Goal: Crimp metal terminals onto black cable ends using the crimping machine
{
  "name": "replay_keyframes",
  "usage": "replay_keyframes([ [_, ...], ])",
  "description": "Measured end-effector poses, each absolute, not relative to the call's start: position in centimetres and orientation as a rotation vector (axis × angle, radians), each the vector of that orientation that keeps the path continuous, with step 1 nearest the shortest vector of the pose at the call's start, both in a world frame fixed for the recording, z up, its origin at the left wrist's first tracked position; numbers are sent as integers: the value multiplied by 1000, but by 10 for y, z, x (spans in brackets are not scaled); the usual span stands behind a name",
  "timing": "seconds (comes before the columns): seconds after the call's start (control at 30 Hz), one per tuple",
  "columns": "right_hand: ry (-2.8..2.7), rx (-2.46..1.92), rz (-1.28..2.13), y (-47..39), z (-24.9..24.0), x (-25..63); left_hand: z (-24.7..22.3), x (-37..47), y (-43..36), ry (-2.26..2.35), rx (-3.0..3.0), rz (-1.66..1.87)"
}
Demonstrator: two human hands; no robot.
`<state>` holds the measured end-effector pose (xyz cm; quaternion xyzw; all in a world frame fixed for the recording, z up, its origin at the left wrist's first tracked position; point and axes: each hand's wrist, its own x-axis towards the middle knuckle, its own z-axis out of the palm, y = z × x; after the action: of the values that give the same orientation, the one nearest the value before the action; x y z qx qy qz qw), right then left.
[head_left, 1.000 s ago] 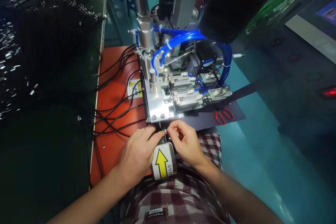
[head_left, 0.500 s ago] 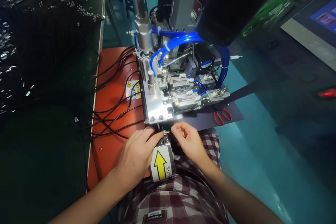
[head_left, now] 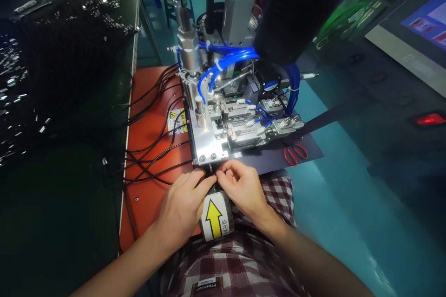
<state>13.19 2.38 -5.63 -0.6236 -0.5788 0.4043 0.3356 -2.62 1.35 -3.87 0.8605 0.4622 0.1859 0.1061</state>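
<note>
My left hand [head_left: 184, 199] is closed in a pinch at the front of the machine [head_left: 209, 144], thumb and forefinger together. My right hand [head_left: 242, 185] meets it from the right, its thumb and forefinger pinched against the left fingertips. Whatever lies between the fingers is small and covered by them. Just below the fingertips is a rounded machine part with a white label and yellow arrow [head_left: 214, 218], close in front of my body.
Blue air hoses [head_left: 237, 55] arch over metal cylinders. Red-handled scissors [head_left: 295, 154] lie on the dark plate to the right. Black cables [head_left: 156, 148] cross the red board [head_left: 146, 213]. A heap of dark cables with shiny ends [head_left: 80, 32] covers the left table. A screen [head_left: 427, 23] stands right.
My right hand has moved left, from just apart to touching the left fingertips. Thin coloured wires seen at the left thumb tip are now covered. My left hand has hardly moved.
</note>
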Motion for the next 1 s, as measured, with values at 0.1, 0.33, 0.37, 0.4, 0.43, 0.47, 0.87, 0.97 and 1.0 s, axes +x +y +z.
replay_keyframes([
  [0.1,-1404,-1561,1133,22,-62,132,-39,-27,13,1359,2526,556],
  [0.33,-1103,-1479,1387,20,-69,138,-38,-26,14,1343,2540,586],
  [0.37,-1072,-1486,1417,20,-68,139,-38,-26,14,1341,2545,593],
  [0.4,-1042,-1488,1450,20,-68,139,-38,-26,14,1341,2550,598],
  [0.43,-1014,-1488,1485,21,-68,140,-38,-26,14,1343,2551,600],
  [0.47,-988,-1486,1520,22,-67,141,-38,-26,14,1346,2550,598],
  [0.87,-1062,-1454,1446,22,-66,140,-41,-27,13,1349,2518,589],
  [0.97,-1057,-1457,1484,25,-68,138,-40,-28,14,1319,2486,616],
  [1.0,-1039,-1455,1537,26,-69,139,-40,-28,14,1314,2482,616],
])
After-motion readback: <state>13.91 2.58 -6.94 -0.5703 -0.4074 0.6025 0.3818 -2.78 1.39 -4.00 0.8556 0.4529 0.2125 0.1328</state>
